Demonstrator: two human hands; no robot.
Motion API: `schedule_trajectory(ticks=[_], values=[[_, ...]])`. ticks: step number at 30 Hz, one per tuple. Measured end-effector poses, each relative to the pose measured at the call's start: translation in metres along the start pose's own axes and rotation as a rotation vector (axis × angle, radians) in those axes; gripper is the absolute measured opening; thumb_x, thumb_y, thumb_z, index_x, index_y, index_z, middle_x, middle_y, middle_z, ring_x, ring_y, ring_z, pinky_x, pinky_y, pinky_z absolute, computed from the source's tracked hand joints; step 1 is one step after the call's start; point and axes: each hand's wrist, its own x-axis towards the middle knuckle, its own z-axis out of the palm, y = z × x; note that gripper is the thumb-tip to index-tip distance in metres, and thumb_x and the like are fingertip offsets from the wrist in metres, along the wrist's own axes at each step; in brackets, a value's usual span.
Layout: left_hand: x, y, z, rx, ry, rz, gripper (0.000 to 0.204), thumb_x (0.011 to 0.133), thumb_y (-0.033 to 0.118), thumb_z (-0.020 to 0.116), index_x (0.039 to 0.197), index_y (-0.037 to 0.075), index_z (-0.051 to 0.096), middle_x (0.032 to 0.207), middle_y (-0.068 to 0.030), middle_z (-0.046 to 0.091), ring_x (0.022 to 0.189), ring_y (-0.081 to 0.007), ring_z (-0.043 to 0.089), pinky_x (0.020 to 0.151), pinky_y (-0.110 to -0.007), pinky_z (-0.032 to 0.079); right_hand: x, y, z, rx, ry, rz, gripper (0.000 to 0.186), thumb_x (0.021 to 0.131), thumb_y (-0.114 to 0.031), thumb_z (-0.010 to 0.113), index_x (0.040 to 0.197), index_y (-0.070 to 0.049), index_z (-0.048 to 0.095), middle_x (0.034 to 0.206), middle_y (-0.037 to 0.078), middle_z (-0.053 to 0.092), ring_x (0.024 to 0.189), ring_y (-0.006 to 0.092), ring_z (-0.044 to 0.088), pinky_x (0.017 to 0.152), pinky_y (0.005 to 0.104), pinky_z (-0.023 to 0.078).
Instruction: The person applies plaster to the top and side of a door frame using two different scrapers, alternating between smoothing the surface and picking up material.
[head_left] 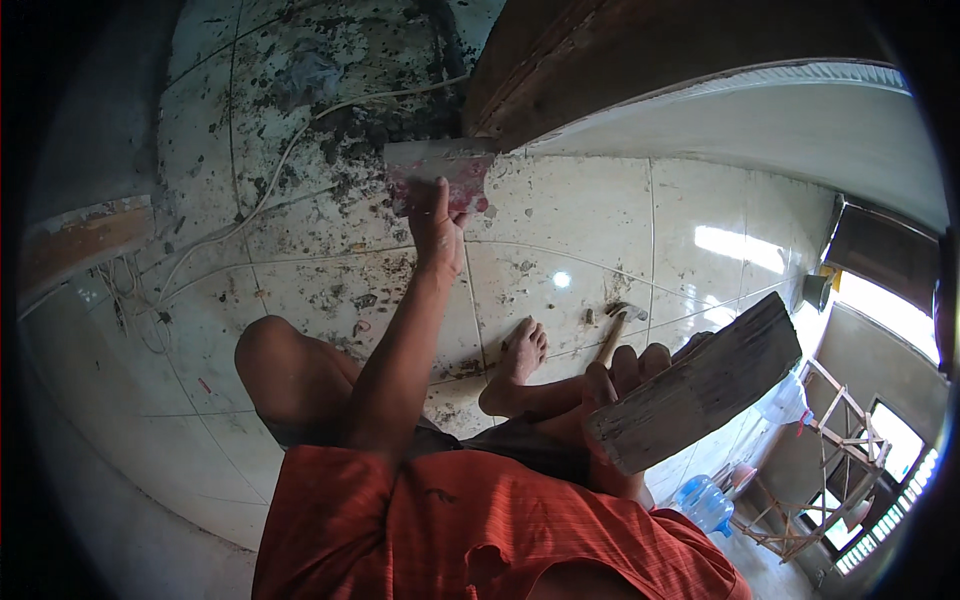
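My left hand (438,235) reaches forward, gripping a wide flat scraper (440,178), a grey plate with reddish smears. One finger lies stretched along its face, and no handle shows. The scraper's far edge is beside the lower end of a dark brown upright panel (560,70). On the right, the fingers of my right hand (628,372) curl over the edge of a thick, rough grey board (700,385). The board is held tilted above my leg and hides most of that hand. A claw hammer (622,325) with a wooden handle lies on the floor near my bare foot (518,360).
Dark stains and crumbs cover the pale tiled floor (560,210). A white cable (290,150) winds over it. A brown wooden piece (90,238) stands left. At right are a bucket (817,290), a blue water jug (704,504) and a wooden stick frame (845,430).
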Motion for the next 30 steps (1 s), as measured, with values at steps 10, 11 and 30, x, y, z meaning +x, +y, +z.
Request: schedule_trajectory(ticks=[10, 11, 30], values=[[0.0, -0.014, 0.012, 0.046, 0.108, 0.029, 0.049, 0.093, 0.025, 0.069, 0.135, 0.012, 0.046, 0.131, -0.0068, 0.052, 0.118, -0.0256, 0.053, 0.1, -0.05, 0.044, -0.022, 0.009, -0.049, -0.285, -0.024, 0.094, 0.029, 0.098, -0.032, 0.05, 0.122, -0.017, 0.053, 0.1, 0.002, 0.053, 0.091, 0.0193, 0.049, 0.078, 0.0372, 0.042], [-0.002, -0.01, 0.013, 0.019, 0.097, 0.058, 0.051, 0.093, 0.024, 0.069, 0.136, 0.012, 0.045, 0.133, -0.0074, 0.05, 0.119, -0.0267, 0.052, 0.1, -0.051, 0.043, -0.035, 0.03, -0.077, -0.638, 0.063, 0.126, 0.029, 0.097, -0.032, 0.051, 0.122, -0.017, 0.053, 0.101, 0.002, 0.053, 0.093, 0.0201, 0.05, 0.08, 0.0381, 0.043], [-0.027, 0.006, 0.045, -0.01, 0.023, 0.102, 0.045, 0.095, 0.024, 0.065, 0.134, 0.015, 0.046, 0.133, -0.0045, 0.049, 0.121, -0.0229, 0.049, 0.107, -0.053, 0.033, -0.109, 0.172, -0.29, -2.472, 0.381, 0.334, 0.034, 0.089, -0.016, 0.052, 0.122, -0.012, 0.05, 0.111, 0.007, 0.056, 0.109, 0.027, 0.055, 0.094, 0.0426, 0.044]])
